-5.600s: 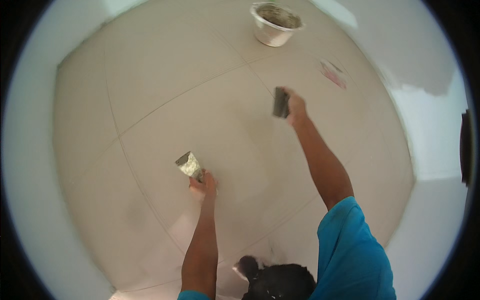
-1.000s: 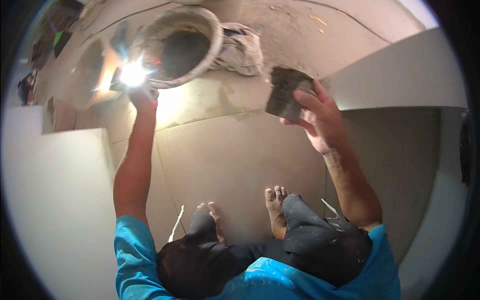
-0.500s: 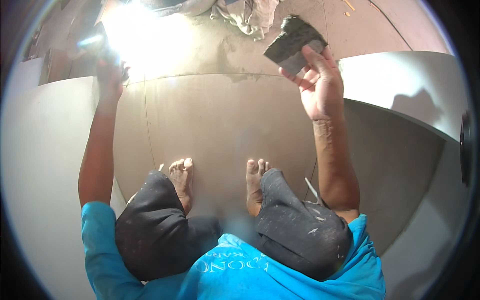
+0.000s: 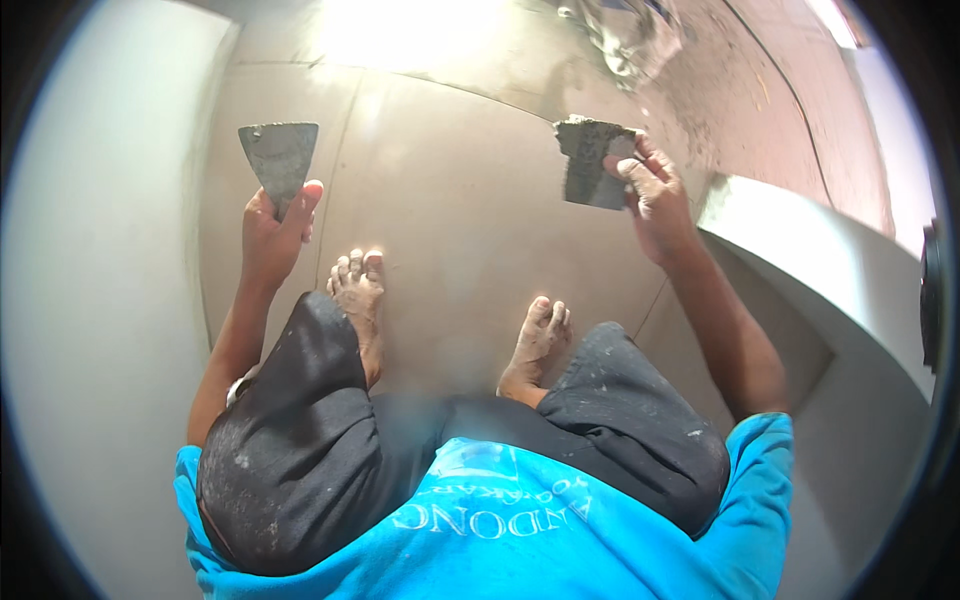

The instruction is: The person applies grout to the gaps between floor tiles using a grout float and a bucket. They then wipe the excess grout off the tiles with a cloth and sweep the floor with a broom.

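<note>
My left hand (image 4: pixel 275 238) is closed round the handle of a putty knife (image 4: pixel 281 155). Its wide, grey-smeared blade points away from me, and the handle is hidden in my fingers. On the right, my right hand (image 4: pixel 657 205) pinches a flat, dark grey plate (image 4: pixel 592 165), with the thumb on top and the fingers along its edge. Wet-looking grey paste sits along the plate's far edge. Both tools are held above the floor, well apart from each other.
Large beige tiles (image 4: pixel 450 200) cover the floor around my bare feet (image 4: pixel 360 290). A white wall (image 4: pixel 110 250) rises on the left. At the right curves a low white ledge (image 4: pixel 800 245). A crumpled cloth (image 4: pixel 635 45) lies at the far side, near a bright glare.
Both hands have come nearer to me, and the left has moved right, out of the glare. The plate has turned in my right hand. My view has shifted, and the right foot is angled outward.
</note>
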Available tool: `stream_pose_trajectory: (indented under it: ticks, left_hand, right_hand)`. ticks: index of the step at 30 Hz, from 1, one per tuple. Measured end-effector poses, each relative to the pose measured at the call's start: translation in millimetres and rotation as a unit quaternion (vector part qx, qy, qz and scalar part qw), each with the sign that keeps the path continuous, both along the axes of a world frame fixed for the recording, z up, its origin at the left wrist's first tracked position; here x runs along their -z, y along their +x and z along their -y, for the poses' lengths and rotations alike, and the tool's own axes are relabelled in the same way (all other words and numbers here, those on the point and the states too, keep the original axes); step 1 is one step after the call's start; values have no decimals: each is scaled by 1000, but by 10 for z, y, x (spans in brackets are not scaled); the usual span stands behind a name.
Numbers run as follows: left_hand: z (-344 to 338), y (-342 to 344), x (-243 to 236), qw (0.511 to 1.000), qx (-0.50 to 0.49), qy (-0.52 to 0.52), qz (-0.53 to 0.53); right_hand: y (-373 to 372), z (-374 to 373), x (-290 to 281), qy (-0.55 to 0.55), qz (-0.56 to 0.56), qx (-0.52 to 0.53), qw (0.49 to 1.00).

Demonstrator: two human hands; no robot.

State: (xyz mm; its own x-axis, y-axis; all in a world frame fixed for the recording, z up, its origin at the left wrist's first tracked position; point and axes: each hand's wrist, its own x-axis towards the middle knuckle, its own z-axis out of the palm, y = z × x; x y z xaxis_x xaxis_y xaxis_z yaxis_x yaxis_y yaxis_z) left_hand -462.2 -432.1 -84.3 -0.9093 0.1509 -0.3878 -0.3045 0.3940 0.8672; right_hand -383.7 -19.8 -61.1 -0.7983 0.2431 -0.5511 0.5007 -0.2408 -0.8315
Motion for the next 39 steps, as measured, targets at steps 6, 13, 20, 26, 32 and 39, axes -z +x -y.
stream_pose_trajectory:
  ticks: [6, 13, 20, 26, 32, 39]
  left_hand:
    - [839, -213, 663, 970, -94, -135, -177]
    - [1480, -465, 1335, 988, -106, 17, -111]
    - [1619, -570, 1487, 988, -85, 42, -119]
    - [1684, -473, 1449, 986, -82, 19, -142]
    - [1728, -358, 1441, 987, -95, 33, -123]
    - [1885, -308, 1556, 982, -51, -1, -180]
  right_hand:
    - [-808, 820, -163, 237, -123, -228, 936]
    - [-1549, 2084, 602, 568, -40, -257, 781]
    - [-1715, 2361, 1360, 714, -128, -144, 673]
    - [-1609, 2647, 1363, 764, -185, -193, 588]
    - [-1644, 2809, 1192, 744, -48, -252, 617]
    - [-1979, 3091, 1073, 700, 23, -305, 645]
